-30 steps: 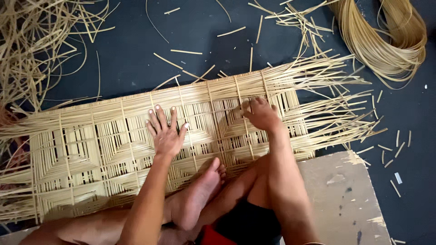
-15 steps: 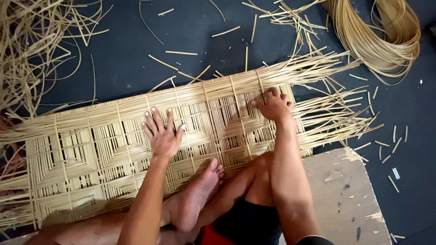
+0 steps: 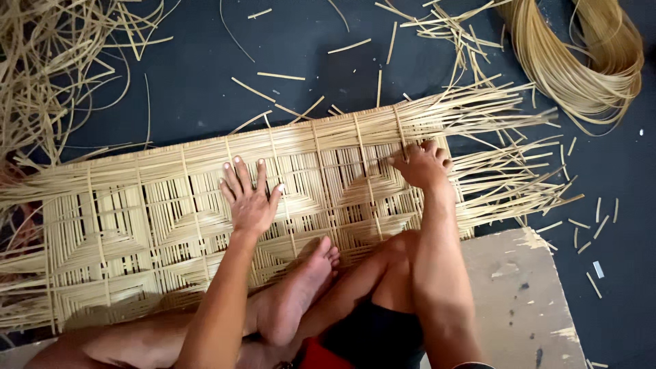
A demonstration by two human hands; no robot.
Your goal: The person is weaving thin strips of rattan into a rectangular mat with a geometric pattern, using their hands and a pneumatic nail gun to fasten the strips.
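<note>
Pressing my left hand [image 3: 249, 198] flat, fingers spread wide, on the woven cane mat [image 3: 171, 225]. My right hand [image 3: 422, 164] has fingers curled, pinching a vertical strand [image 3: 400, 130] near the mat's frayed end.

Coiled cane bundle [image 3: 581, 61], loose strips [image 3: 61, 61], short offcuts [image 3: 581, 232], grey board [image 3: 519, 294] on dark floor [image 3: 198, 75]

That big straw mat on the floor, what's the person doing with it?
A person sits on the dark floor with a woven mat of pale strips in front of them. The left hand lies flat on the weave, fingers spread. The right hand presses near the loose ends. A coil of strips lies nearby.
</note>
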